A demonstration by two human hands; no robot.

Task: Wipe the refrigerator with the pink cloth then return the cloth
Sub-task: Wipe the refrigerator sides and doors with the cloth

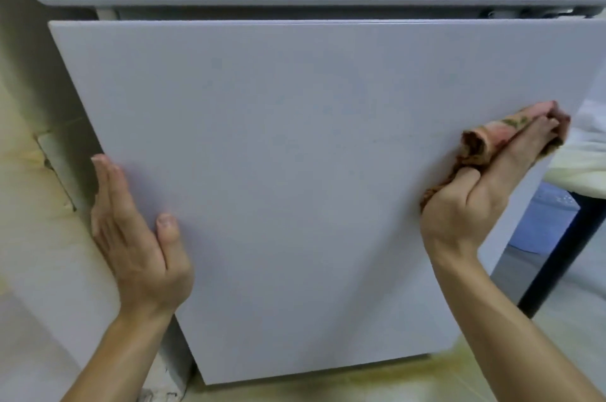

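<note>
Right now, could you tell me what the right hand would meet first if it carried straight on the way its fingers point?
The right hand, holding the cloth, points up-right along the door. It would slide off the door's edge, then perhaps meet the white fabric beyond; depth unclear.

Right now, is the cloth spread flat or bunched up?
Bunched: the cloth shows rolled folds under the right hand on the door.

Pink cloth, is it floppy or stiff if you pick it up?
Probably floppy: the pink cloth bunches in folds under the right hand. Likely light, since one hand holds it against the upright refrigerator door.
</note>
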